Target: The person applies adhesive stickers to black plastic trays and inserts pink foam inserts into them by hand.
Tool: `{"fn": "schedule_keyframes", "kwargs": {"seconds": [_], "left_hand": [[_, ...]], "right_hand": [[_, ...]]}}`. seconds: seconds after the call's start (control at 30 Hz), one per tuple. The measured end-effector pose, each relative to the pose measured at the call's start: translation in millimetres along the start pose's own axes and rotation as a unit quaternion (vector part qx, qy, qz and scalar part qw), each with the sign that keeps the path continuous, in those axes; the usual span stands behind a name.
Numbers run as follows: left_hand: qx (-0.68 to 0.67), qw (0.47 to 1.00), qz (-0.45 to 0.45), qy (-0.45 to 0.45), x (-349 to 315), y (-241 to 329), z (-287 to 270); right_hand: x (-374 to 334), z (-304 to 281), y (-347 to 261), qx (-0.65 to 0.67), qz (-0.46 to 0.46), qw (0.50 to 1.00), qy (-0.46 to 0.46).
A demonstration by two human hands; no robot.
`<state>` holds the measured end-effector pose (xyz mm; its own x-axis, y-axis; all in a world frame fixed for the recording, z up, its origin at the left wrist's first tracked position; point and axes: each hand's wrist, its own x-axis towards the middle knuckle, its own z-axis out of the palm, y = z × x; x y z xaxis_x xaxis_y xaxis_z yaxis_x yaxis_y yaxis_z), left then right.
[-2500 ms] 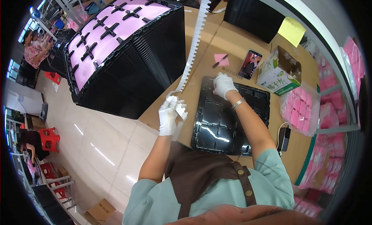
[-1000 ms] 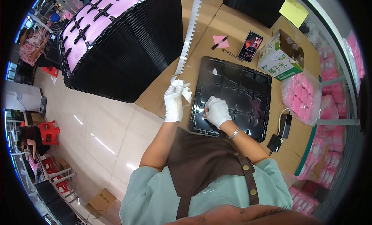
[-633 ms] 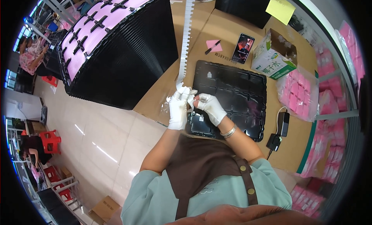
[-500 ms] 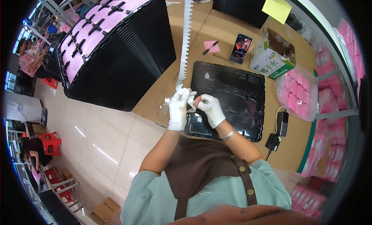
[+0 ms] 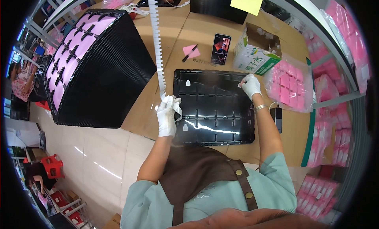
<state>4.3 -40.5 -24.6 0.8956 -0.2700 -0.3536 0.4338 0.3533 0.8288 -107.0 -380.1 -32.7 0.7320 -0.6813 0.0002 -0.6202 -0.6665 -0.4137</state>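
A black plastic tray [image 5: 215, 104] lies flat in front of me, divided by moulded ridges. Two small white labels, an upper one [image 5: 188, 83] and a lower one [image 5: 185, 127], sit along its left side. Closed around the lower end of a long white notched strip of labels [image 5: 156, 43] is my white-gloved left hand [image 5: 167, 115], at the tray's left edge. My right hand [image 5: 251, 87], also gloved with bare fingertips, is over the tray's far right corner. Its thumb and finger pinch a small white label [image 5: 239, 85].
On the cardboard-covered table are a phone [image 5: 220, 49], a knife on pink paper [image 5: 191, 52], an open carton [image 5: 256, 51] and bagged pink pieces [image 5: 290, 85]. A tall stack of black trays [image 5: 106, 79] stands left. A black power bank [image 5: 278, 120] lies by my right forearm.
My right hand has moved away from the left, across to the tray's far right corner. The left hand keeps hold of the strip. The whole view has shifted.
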Motion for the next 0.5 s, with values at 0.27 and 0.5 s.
{"fn": "schedule_keyframes", "kwargs": {"seconds": [0.27,0.5], "left_hand": [[0.053,0.999,-0.008,-0.006,-15,9,15],[0.060,0.997,-0.025,-0.039,-27,15,26]], "right_hand": [[36,-8,-13,-0.047,0.078,0.994,-0.067],[-56,15,-96,0.306,-0.078,0.945,-0.086]]}}
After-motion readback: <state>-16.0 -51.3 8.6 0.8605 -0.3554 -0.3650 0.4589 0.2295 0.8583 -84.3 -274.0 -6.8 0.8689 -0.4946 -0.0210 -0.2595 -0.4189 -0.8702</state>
